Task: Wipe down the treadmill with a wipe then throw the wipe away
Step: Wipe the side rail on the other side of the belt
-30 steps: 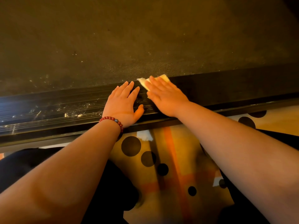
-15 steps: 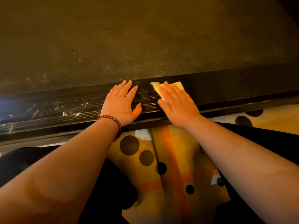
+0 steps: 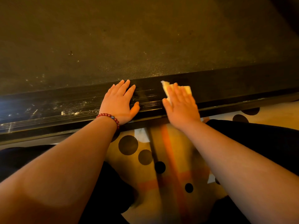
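Pressing flat is how to handle the thin, pale yellowish folded wipe [image 3: 187,91]. It looks soft, light and limp, likely to bunch or slide under a loose touch, so bear down on its middle with the whole palm rather than pinching an edge.

Your right hand [image 3: 181,107] lies on it, fingers straight and close together, a little blurred. The wipe sits under those fingers on the black ribbed side rail [image 3: 64,107] of the treadmill, just below the edge of the dark textured running belt [image 3: 129,38]. Only its far strip shows, with one corner poking out up-left toward the belt and another past your fingertips to the right.

As far as that strip tells, the wipe's long side runs along the rail, and the rail itself crosses the view from left to right, rising slightly rightward.

Your left hand [image 3: 119,102], with a red beaded bracelet [image 3: 110,118] at the wrist, rests flat on the rail beside the right one, fingers straight, thumb spread, holding nothing. Pale crumbs lie in the ribs to its left.
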The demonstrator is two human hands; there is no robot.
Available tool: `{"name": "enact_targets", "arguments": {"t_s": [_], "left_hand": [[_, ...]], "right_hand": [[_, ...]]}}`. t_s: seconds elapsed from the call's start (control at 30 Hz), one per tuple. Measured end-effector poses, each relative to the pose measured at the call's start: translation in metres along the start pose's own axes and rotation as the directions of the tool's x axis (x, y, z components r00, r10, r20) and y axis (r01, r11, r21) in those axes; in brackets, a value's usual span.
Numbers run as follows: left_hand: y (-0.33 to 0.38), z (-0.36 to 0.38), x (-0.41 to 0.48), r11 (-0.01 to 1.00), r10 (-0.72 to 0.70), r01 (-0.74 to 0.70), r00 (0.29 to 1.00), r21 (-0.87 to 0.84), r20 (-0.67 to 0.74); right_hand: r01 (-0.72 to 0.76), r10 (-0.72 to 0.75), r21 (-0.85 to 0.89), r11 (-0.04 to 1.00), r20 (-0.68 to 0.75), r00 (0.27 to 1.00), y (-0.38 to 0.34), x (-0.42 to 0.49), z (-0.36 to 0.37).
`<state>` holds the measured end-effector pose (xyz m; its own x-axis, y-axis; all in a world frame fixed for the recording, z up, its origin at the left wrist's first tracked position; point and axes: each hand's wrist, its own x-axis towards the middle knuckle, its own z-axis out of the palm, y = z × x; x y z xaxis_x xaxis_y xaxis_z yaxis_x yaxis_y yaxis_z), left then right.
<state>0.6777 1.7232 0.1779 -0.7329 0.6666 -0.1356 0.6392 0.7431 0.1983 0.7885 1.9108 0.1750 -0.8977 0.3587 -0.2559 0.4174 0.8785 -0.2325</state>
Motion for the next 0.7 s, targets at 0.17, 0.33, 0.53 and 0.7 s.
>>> {"name": "enact_targets", "arguments": {"t_s": [0.17, 0.33, 0.53, 0.7], "left_hand": [[-0.001, -0.004, -0.004, 0.999, 0.021, -0.019, 0.998, 0.036, -0.054], [-0.019, -0.009, -0.014, 0.996, 0.005, -0.004, 1.0, 0.084, -0.02], [-0.036, -0.006, -0.031, 0.995, -0.032, 0.033, 0.999, 0.093, -0.015], [-0.037, -0.002, -0.028, 0.997, -0.02, 0.023, 0.999, 0.072, -0.041]], "right_hand": [[-0.074, 0.075, 0.024, 0.997, -0.058, 0.995, -0.014, -0.006, 0.006], [0.258, -0.257, -0.039, 0.965, 0.03, 0.966, -0.046, -0.018, 0.02], [0.027, -0.027, 0.002, 1.0, -0.083, 0.996, -0.02, -0.013, 0.014], [0.025, -0.024, 0.023, 0.999, -0.031, 0.999, -0.052, -0.014, 0.017]]}}
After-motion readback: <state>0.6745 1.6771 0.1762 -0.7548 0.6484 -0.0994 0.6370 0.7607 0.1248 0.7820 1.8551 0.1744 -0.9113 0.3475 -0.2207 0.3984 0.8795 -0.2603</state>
